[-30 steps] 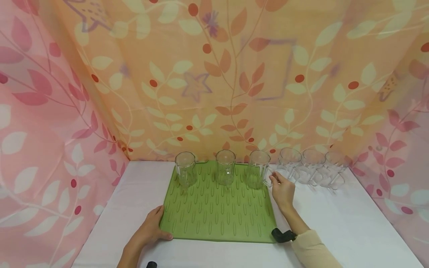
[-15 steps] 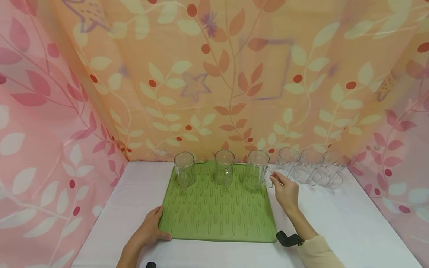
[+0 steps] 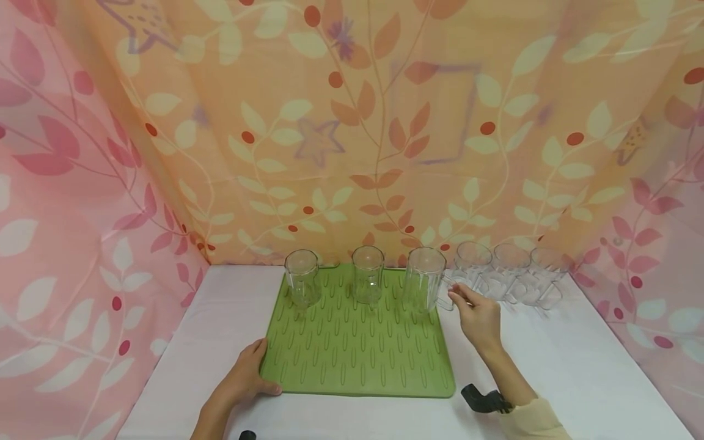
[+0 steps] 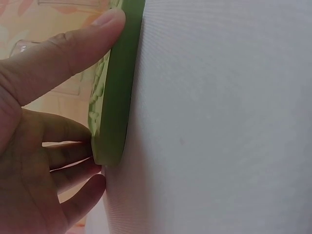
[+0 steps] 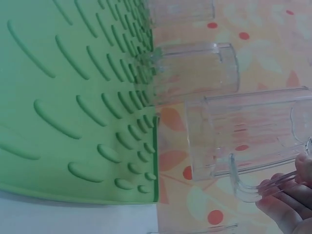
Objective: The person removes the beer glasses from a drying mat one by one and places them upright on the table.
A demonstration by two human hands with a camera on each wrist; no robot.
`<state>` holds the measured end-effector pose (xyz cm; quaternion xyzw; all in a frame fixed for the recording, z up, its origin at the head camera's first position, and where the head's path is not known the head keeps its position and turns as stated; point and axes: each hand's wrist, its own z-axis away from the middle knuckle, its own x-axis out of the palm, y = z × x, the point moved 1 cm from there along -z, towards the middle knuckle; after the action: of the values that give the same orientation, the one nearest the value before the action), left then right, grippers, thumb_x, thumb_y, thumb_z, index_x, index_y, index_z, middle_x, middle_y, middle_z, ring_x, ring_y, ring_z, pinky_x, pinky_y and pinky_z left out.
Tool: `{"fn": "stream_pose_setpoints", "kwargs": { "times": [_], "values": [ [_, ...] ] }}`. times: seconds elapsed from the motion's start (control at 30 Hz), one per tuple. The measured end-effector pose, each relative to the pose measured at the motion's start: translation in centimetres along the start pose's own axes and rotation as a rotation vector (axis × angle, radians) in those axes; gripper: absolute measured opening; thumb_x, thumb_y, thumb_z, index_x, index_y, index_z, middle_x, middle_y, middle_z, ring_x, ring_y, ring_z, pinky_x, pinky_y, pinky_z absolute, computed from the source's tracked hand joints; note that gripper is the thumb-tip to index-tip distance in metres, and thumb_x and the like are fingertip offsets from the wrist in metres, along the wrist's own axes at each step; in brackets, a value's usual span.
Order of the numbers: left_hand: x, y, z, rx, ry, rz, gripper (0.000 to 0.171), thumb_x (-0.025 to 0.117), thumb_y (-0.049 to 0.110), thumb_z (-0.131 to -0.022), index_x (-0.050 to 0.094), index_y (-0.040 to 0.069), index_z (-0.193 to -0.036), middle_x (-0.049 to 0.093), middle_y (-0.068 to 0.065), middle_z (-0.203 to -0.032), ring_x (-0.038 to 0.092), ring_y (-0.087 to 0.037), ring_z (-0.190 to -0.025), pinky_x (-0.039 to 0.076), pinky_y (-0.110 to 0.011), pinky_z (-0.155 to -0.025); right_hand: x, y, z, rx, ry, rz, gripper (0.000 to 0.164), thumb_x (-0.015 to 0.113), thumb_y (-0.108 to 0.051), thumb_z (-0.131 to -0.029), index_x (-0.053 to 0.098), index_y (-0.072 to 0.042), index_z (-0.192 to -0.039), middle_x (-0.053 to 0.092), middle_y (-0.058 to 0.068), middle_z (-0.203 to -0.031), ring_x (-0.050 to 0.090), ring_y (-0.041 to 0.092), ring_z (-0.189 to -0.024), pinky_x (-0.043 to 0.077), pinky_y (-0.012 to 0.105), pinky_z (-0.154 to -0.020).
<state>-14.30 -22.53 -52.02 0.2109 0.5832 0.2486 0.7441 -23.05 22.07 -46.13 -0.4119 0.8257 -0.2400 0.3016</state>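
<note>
My right hand point(image 3: 480, 319) pinches the handle of a clear glass mug point(image 3: 425, 278) by thumb and fingertips. In the right wrist view the base of this mug point(image 5: 243, 131) stands apart from the green ridged mat point(image 5: 63, 122). Two more glass mugs, the left one point(image 3: 302, 278) and the middle one point(image 3: 368, 275), stand upright along the far part of the mat point(image 3: 352, 351). At the mat's near left corner lies my left hand point(image 3: 244, 374). Its thumb point(image 4: 73, 56) presses along the front edge, and the other fingers touch the left side, not curled round it.
Several more glass mugs point(image 3: 511, 272) stand in a row on the white tablecloth point(image 3: 583, 360), right of the mat at the back. A patterned orange curtain point(image 3: 352, 122) rises behind the table, with pink curtain point(image 3: 82, 244) at the sides.
My right hand has shifted to the right and slightly nearer, and the gripped mug has moved slightly right. The left hand stays at the mat's corner.
</note>
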Motion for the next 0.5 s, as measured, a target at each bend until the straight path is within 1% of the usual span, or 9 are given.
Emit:
{"fn": "stream_pose_setpoints", "kwargs": {
  "times": [0.17, 0.37, 0.5],
  "values": [
    [-0.1, 0.0, 0.1, 0.007, 0.001, 0.002, 0.122, 0.094, 0.022, -0.054, 0.024, -0.015, -0.146, 0.028, -0.034, -0.151, 0.023, -0.054, -0.14, 0.025, -0.065, -0.114, -0.3, -0.4, 0.0, -0.009, -0.017, 0.009, 0.022, 0.074, 0.012, -0.075, 0.07, 0.016, -0.097, 0.073, 0.024, -0.082, 0.054, -0.027, -0.08, 0.043, 0.001, -0.052],
    [-0.2, 0.3, 0.2, 0.01, 0.002, 0.004, 0.122, 0.094, 0.022, -0.054, 0.024, -0.014, -0.147, 0.029, -0.034, -0.151, 0.024, -0.054, -0.14, 0.026, -0.065, -0.113, -0.5, -1.1, 0.1, -0.016, -0.018, -0.023, 0.023, 0.075, 0.013, -0.075, 0.07, 0.016, -0.097, 0.073, 0.023, -0.082, 0.056, -0.025, -0.081, 0.046, -0.001, -0.06],
    [-0.2, 0.3, 0.2, 0.016, 0.006, 0.002, 0.122, 0.094, 0.022, -0.054, 0.024, -0.014, -0.147, 0.029, -0.034, -0.151, 0.024, -0.054, -0.139, 0.026, -0.065, -0.113, -0.6, -1.6, 0.1, -0.025, -0.016, -0.038, 0.024, 0.075, 0.013, -0.074, 0.071, 0.015, -0.098, 0.073, 0.025, -0.081, 0.057, -0.023, -0.081, 0.047, -0.002, -0.065]
  ]
}}
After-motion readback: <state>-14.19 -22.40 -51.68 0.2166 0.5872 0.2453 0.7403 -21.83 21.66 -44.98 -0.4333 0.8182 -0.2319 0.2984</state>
